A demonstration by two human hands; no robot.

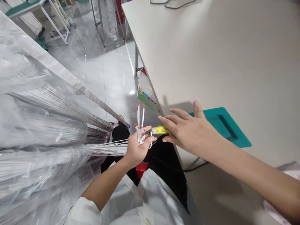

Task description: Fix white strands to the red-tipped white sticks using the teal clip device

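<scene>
A bundle of thin white wires (110,149), several with reddish ends (140,125), is held in my left hand (136,150). The ends stick up at uneven lengths above my curled fingers. One wire end bends toward the pale tip of a small yellow tool (160,129). My right hand (185,128), palm down at the table edge, grips the yellow tool between thumb and index finger, its other fingers raised and spread. Part of the tool is hidden under that hand. A black cable (185,170) runs below it.
A teal tray (236,134) lies on the pale table (222,62) behind my right hand. Plastic-wrapped wire bundles (42,131) hang on a rack (93,101) at left. A printed box (148,98) stands beneath the table edge. Black cord (172,3) lies at the far edge.
</scene>
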